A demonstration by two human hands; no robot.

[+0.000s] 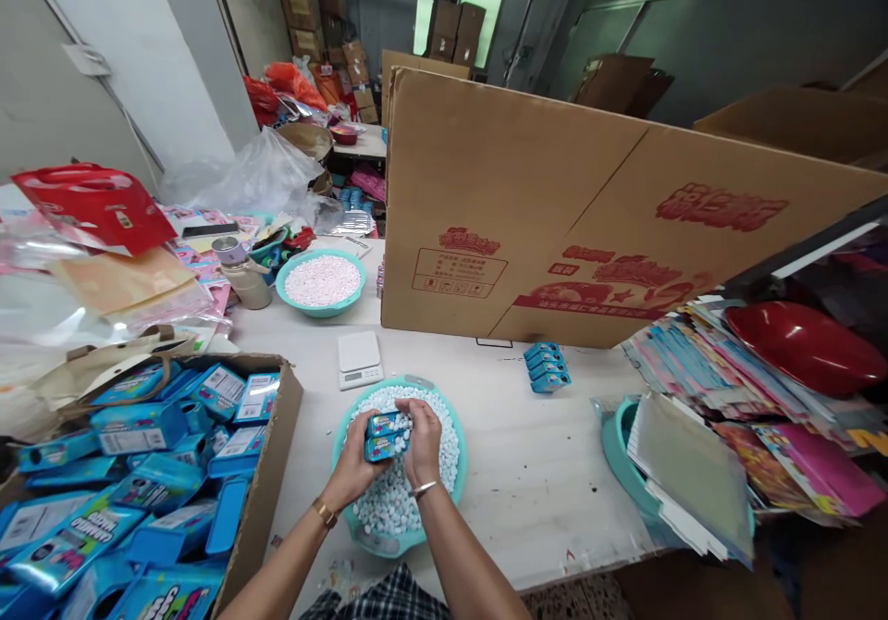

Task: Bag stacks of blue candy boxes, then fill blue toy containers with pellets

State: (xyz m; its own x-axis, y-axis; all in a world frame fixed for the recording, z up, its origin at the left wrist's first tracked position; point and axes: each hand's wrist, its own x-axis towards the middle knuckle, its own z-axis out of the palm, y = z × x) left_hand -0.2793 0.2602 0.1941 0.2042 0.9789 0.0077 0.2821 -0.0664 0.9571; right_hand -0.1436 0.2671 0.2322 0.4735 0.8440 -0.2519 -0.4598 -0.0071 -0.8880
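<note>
Two small blue packs (383,447), one beyond the other, are held by my left hand (355,467) over a turquoise basin (462,453). Small white and pale blue pieces (388,504) fill the basin. My right hand (422,440) is closed at the right side of the packs, with some white pieces by its fingers; the fingertips partly cover what it grips. At the left stands a cardboard box (277,444) full of blue packs. Several blue packs (548,367) stand in a row on the table, right of the basin.
A white scale (359,359) sits just behind the basin. Farther back are a basin of pinkish pieces (323,282) and a bottle (246,278). A large cardboard sheet (520,213) rises behind the table. Right, a turquoise tub (617,458) holds papers, near a red bowl (805,347).
</note>
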